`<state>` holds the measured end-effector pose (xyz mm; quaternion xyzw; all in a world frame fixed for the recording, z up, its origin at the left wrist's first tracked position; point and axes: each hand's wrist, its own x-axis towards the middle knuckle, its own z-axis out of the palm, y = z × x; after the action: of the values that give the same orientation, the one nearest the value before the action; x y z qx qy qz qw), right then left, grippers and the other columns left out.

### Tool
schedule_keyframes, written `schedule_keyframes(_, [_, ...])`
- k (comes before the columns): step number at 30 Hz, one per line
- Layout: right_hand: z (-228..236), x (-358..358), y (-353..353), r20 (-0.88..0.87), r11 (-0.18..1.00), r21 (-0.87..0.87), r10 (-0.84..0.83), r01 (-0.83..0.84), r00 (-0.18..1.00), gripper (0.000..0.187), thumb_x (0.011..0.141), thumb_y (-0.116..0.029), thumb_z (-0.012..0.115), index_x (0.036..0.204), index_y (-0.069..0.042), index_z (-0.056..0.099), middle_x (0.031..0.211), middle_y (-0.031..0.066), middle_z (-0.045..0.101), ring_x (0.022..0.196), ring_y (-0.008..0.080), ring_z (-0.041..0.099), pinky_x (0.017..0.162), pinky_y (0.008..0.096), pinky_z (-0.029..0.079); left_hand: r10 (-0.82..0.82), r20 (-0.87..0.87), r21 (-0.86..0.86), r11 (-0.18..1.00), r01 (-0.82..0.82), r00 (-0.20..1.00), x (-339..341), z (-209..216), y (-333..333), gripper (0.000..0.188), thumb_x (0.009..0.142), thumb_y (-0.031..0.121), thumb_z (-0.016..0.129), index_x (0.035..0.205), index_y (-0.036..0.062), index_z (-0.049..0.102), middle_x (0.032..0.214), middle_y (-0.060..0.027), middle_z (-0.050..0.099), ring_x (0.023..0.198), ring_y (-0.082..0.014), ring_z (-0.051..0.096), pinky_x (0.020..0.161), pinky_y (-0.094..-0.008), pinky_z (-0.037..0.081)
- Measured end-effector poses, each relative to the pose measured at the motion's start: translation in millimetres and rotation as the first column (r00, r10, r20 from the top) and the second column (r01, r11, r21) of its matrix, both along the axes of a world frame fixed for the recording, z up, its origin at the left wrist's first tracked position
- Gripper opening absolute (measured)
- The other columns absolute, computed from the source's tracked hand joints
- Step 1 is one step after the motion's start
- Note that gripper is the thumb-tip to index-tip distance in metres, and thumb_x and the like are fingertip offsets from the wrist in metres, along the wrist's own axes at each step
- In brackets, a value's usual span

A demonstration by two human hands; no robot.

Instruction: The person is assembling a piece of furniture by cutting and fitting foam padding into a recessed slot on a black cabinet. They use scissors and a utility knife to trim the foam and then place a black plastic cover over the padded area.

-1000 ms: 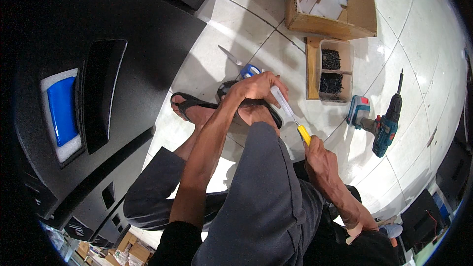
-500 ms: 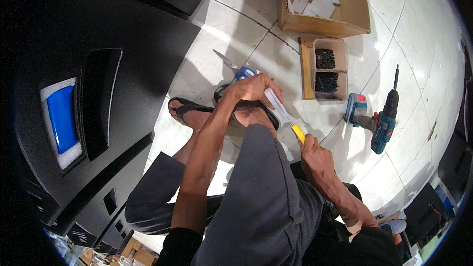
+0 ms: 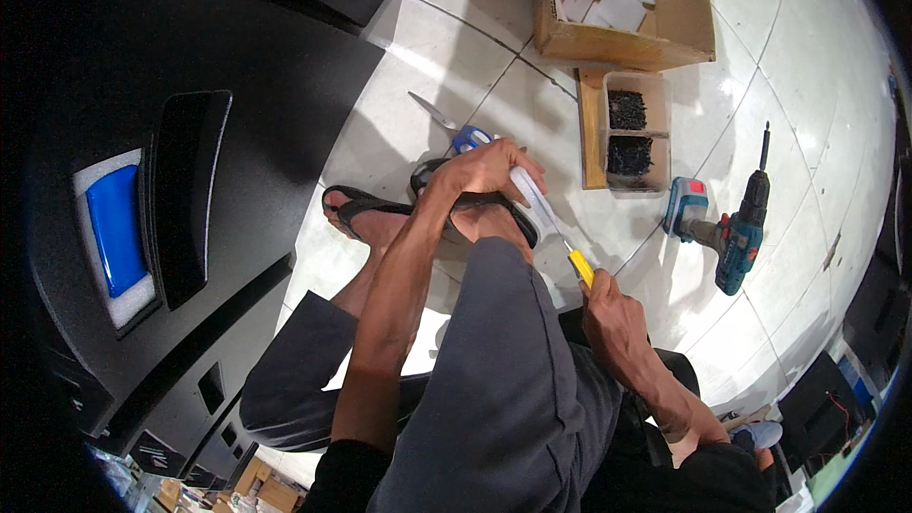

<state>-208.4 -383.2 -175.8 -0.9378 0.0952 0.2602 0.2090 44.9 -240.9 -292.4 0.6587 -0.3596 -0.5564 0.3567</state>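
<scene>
My left hand (image 3: 486,168) is closed on a white strip (image 3: 528,188), held over my sandalled foot. Its material cannot be made out. In my right hand (image 3: 614,315) is a yellow-handled cutter (image 3: 580,267) with a thin metal blade. The blade points up and left at the strip's lower end; whether it touches cannot be told. Scissors (image 3: 470,139) with blue handles lie on the tiles just beyond my left hand, partly hidden by it.
A cardboard box (image 3: 622,45) of white offcuts stands far ahead. Nearer are a clear two-part tray (image 3: 664,123) of dark screws, a wooden strip (image 3: 592,133) and a cordless drill (image 3: 736,247). At the left rises a large black panel (image 3: 266,142) with a blue pack (image 3: 116,228) in white foam.
My right hand has drawn the cutter slightly down and to the right, away from the strip. My left hand and the strip have barely moved.
</scene>
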Motion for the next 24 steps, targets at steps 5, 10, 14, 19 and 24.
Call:
schedule_keyframes(5, [-13.6,5.9,5.1,0.020,0.999,-0.039,0.023,-0.022,1.000,0.021,0.098,-0.019,0.053,0.090,-0.001,0.046,0.073,0.0148,0.058,0.055,0.0300,0.065,0.043,0.0382,0.052,0.019,0.004,0.042,0.999,-0.019,1.000,-1.2,7.9,-0.3,0.044,0.060,-0.006,0.082,0.098,0.0161,0.078,0.125,-0.0149,0.065,0.121,-0.0260,0.059,0.102,-0.0356,0.048])
schedule_keyframes(10, [-11.9,-5.5,1.9,0.052,0.998,-0.052,0.030,-0.027,0.998,0.018,0.095,-0.015,0.055,0.090,-0.001,0.046,0.072,0.0134,0.059,0.054,0.0268,0.066,0.043,0.0368,0.052,-0.010,0.014,0.023,1.000,0.010,1.000,0.3,8.5,-1.1,0.047,0.059,-0.007,0.082,0.100,0.0153,0.077,0.126,-0.0157,0.064,0.122,-0.0267,0.057,0.103,-0.0356,0.047])
schedule_keyframes(14, [-28.8,-3.1,4.9,0.098,0.992,-0.111,0.069,-0.058,0.993,0.018,0.095,-0.016,0.056,0.091,-0.001,0.046,0.071,0.0118,0.059,0.054,0.0260,0.066,0.043,0.0361,0.052,-0.041,-0.029,-0.029,0.999,0.040,0.999,1.8,-5.5,0.8,0.046,0.060,-0.006,0.082,0.101,0.0143,0.077,0.126,-0.0160,0.064,0.122,-0.0270,0.057,0.102,-0.0363,0.047])
schedule_keyframes(19, [-25.3,-7.6,0.3,0.049,0.996,-0.087,0.040,-0.036,0.998,0.018,0.096,-0.017,0.055,0.090,-0.002,0.046,0.073,0.0118,0.059,0.057,0.0260,0.068,0.044,0.0368,0.053,-0.022,-0.002,-0.003,1.000,0.022,1.000,2.4,3.4,-0.6,0.044,0.062,-0.005,0.081,0.101,0.0140,0.077,0.126,-0.0162,0.064,0.123,-0.0272,0.057,0.103,-0.0365,0.046])
schedule_keyframes(24, [-38.0,-1.3,2.5,0.066,0.996,-0.075,0.053,-0.048,0.996,0.019,0.097,-0.018,0.054,0.089,-0.003,0.045,0.074,0.0116,0.059,0.058,0.0265,0.068,0.045,0.0371,0.054,-0.045,-0.041,-0.072,0.997,0.042,0.998,1.8,-11.9,4.5,0.043,0.063,-0.002,0.082,0.102,0.0129,0.077,0.126,-0.0166,0.064,0.122,-0.0270,0.057,0.105,-0.0357,0.044])
